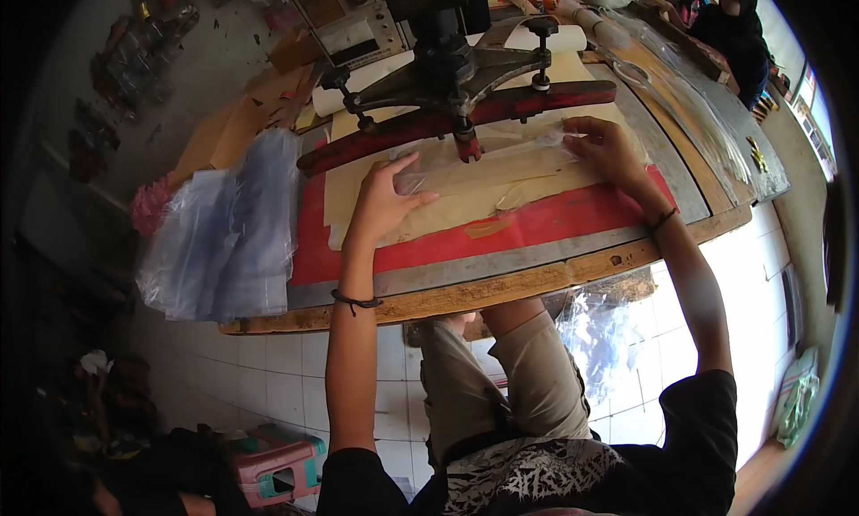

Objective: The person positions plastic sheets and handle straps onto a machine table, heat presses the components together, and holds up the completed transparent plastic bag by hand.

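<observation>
A clear plastic sheet (501, 163) lies over tan paper (465, 216) on a red board (403, 257), under the red curved bar (385, 139) of a press. My left hand (386, 198) rests at the sheet's left end, thumb and forefinger spread apart. At the right end, my right hand (608, 154) has its thumb and fingers closed on the plastic's edge. The press head (443, 69), dark metal with adjusting screws, stands above and between both hands.
A stack of clear plastic sleeves (228, 230) hangs over the table's left edge. Long plastic strips (689, 114) lie at the right, near scissors (631, 71). A control box (353, 24) stands behind. A pink stool (277, 471) and other people are nearby.
</observation>
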`<action>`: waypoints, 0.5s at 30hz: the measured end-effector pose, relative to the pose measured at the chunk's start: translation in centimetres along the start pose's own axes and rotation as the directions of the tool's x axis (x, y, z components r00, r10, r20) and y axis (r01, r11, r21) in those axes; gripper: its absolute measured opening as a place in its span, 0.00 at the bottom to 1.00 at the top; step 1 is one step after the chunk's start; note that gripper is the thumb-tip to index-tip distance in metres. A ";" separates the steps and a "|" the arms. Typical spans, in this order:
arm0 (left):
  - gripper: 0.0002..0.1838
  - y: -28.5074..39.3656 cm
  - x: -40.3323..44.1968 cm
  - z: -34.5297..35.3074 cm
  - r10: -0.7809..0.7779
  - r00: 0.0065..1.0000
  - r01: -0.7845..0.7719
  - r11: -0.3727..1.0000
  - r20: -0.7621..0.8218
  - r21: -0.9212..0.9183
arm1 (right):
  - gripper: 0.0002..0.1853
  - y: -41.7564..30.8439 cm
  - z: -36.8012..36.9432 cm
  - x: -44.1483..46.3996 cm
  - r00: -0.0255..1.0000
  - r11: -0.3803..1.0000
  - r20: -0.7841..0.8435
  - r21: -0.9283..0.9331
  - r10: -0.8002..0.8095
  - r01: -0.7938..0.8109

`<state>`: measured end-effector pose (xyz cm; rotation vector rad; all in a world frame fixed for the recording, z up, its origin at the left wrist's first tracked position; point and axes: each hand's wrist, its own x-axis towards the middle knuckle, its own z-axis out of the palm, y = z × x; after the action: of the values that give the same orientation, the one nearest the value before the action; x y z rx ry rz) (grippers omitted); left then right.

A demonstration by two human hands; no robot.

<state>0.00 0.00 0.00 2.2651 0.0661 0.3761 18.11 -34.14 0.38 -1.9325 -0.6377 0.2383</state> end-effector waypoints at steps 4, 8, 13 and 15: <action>0.26 0.9 -0.4 1.0 0.093 0.988 -0.063 0.972 -0.127 0.228 | 0.36 -0.6 -0.6 -0.9 0.990 0.994 0.096 -0.019 -0.108 0.110; 0.25 0.7 -0.4 1.2 0.140 0.975 -0.076 0.937 -0.170 0.340 | 0.39 0.0 -0.4 -0.9 0.973 0.983 0.141 0.006 -0.182 0.183; 0.22 1.5 -0.6 1.0 0.159 0.970 -0.083 0.926 -0.182 0.368 | 0.40 -1.5 -0.3 -1.4 0.983 0.987 0.144 -0.105 -0.110 0.126; 0.22 1.6 -0.7 1.0 0.151 0.972 -0.076 0.927 -0.179 0.367 | 0.40 -1.7 -0.2 -1.5 0.985 0.987 0.142 -0.115 -0.094 0.111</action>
<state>-0.49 -1.94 0.43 2.5894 0.1171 0.7093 16.42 -34.52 1.79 -2.0053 -0.8576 0.2729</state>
